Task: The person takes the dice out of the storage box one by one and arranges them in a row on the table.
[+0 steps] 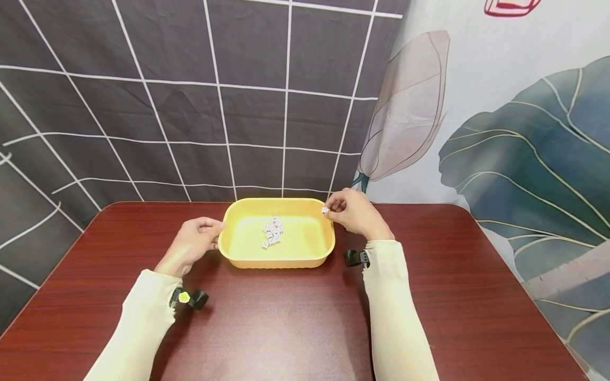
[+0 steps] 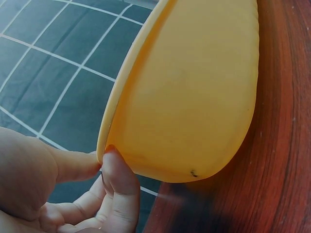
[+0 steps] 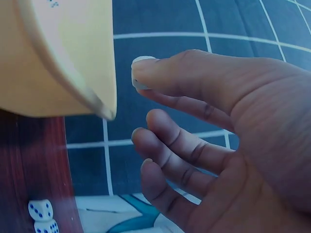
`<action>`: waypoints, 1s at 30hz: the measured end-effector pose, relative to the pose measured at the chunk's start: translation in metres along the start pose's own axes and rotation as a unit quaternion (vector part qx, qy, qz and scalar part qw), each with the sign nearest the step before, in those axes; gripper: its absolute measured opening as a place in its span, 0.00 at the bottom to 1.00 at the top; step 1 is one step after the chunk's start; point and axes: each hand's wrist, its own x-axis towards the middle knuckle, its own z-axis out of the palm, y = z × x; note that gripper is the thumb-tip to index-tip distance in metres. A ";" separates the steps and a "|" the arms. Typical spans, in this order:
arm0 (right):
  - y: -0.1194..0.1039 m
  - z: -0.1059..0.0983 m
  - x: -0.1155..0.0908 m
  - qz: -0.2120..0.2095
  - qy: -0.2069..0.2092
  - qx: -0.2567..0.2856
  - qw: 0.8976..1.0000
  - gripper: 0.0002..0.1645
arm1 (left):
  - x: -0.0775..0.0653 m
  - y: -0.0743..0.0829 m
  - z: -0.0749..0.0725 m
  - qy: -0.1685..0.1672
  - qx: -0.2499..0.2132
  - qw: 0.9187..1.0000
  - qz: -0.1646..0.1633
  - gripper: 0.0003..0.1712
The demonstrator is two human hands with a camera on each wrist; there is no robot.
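A yellow plastic basin with rounded corners stands on the table, and several white dice lie in a loose cluster inside it. My left hand pinches the basin's left rim between thumb and fingers, as the left wrist view shows at its end wall. Just beyond the right rim, my right hand pinches one white die between thumb and forefinger. The other fingers of that hand are loosely bent and hold nothing.
In the right wrist view, white dice with blue dots sit on the table near its edge. The reddish-brown table reaches back to a dark grid-patterned cloth. A leaf-patterned cloth hangs at the right.
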 end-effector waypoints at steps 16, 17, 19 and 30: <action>0.027 -0.016 -0.011 0.030 0.011 0.015 0.999 0.04 | -0.001 0.000 0.000 -0.004 -0.006 1.000 0.004 0.21; 0.030 -0.017 -0.012 0.031 0.012 0.016 0.999 0.04 | -0.001 0.000 0.000 -0.004 -0.005 1.000 0.002 0.21; 0.034 -0.018 -0.013 0.034 0.013 0.016 0.999 0.04 | 0.000 0.000 0.000 -0.002 -0.002 1.000 0.000 0.20; 0.056 -0.024 -0.022 0.069 0.026 -0.012 0.997 0.04 | 0.000 0.000 -0.001 -0.003 -0.002 1.000 0.000 0.20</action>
